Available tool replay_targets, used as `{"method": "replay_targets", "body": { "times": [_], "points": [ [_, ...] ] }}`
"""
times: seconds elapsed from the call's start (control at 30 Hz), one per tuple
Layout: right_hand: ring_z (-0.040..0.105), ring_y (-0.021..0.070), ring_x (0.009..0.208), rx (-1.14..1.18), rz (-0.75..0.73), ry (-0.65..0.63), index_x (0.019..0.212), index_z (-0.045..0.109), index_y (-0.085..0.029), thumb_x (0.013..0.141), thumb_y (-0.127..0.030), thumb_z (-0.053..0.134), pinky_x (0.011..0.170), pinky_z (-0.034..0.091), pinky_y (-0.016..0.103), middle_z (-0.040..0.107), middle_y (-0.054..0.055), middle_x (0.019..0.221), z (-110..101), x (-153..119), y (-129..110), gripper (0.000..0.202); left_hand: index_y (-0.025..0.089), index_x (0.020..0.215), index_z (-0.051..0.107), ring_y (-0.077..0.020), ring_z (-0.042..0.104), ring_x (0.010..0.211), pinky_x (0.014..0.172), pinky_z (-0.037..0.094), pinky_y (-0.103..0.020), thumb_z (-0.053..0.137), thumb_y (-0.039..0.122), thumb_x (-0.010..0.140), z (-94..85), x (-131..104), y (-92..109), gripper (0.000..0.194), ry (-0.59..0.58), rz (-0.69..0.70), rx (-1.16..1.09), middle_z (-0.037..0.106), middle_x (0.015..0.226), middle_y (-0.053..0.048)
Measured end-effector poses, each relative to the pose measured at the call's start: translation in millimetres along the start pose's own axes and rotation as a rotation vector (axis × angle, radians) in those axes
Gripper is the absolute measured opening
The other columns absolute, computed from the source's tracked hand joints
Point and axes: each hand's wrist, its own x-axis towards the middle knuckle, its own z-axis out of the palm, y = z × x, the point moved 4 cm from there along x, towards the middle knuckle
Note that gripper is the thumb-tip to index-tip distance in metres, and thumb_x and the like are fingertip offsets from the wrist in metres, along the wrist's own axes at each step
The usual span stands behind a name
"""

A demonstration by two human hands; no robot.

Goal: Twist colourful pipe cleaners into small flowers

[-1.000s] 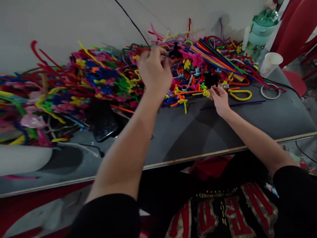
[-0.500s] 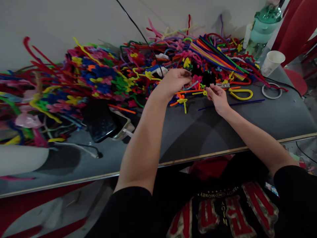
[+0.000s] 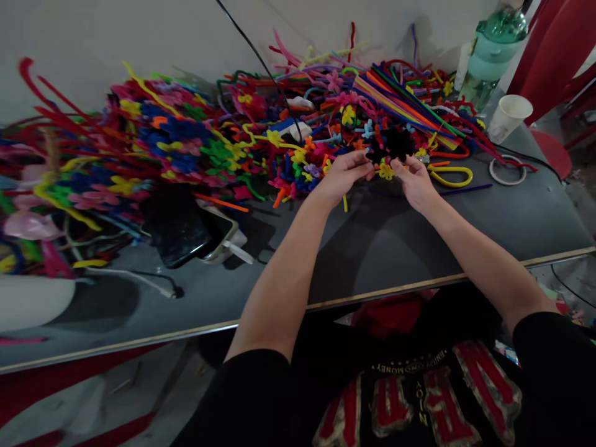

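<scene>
Between my hands, near the front of the pile, is a small yellow pipe-cleaner flower (image 3: 386, 171). My right hand (image 3: 413, 179) pinches at its right side, with a fluffy black piece (image 3: 398, 144) just above the fingertips. On the flower's left, my left hand (image 3: 348, 174) has its fingers pressed together; what they hold is too small to make out. Behind both hands spreads a pile of coloured pipe cleaners and flowers (image 3: 186, 136). A bundle of straight pipe cleaners (image 3: 410, 108) lies on the pile's right part.
A black phone (image 3: 179, 230) and a white cable lie left on the grey table (image 3: 382, 248). On the right are a yellow loop (image 3: 451, 176), a white ring (image 3: 507, 171), a paper cup (image 3: 510, 117) and a green bottle (image 3: 493, 56). A black cord hangs behind.
My left hand has moved right and down, closer to my right hand. The yellow flower now shows between them. The view has shifted slightly.
</scene>
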Motion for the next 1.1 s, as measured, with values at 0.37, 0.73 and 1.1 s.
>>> {"method": "replay_targets", "body": {
  "times": [0.37, 0.73, 1.1],
  "points": [
    [0.066, 0.0142, 0.088, -0.033, 0.138, -0.307, 0.079, 0.068, -0.022, 0.069, -0.051, 0.084, 0.080, 0.057, 0.030, 0.066, -0.002, 0.079, 5, -7, -14, 0.035, 0.018, 0.068, 0.063, -0.0088, 0.048, 0.052, 0.054, 0.042, -0.023, 0.069, 0.018, 0.071, -9.6, -12, 4, 0.007, -0.013, -0.036, -0.172, 0.053, 0.060, 0.002],
    [0.068, 0.0158, 0.099, 0.055, 0.032, 0.033, 0.083, 0.068, -0.026, 0.063, -0.068, 0.080, 0.092, 0.057, 0.034, 0.072, -0.002, 0.097, -35, 18, -9, 0.048, 0.017, 0.076, 0.063, -0.0078, 0.058, 0.057, 0.061, 0.048, -0.020, 0.077, 0.017, 0.078, -28.4, -9, -8, 0.014, 0.107, 0.123, -0.094, 0.054, 0.061, 0.005],
    [0.039, 0.0322, 0.143, -0.439, -0.314, -0.172, 0.100, 0.073, -0.028, 0.074, -0.067, 0.073, 0.120, 0.030, 0.056, 0.051, 0.006, 0.142, -10, 4, -21, 0.047, 0.020, 0.085, 0.067, -0.0158, 0.069, 0.087, 0.078, 0.055, -0.025, 0.081, 0.049, 0.077, 12.0, -7, -24, 0.033, 0.235, 0.202, -0.311, 0.068, 0.079, 0.001]
  ]
}}
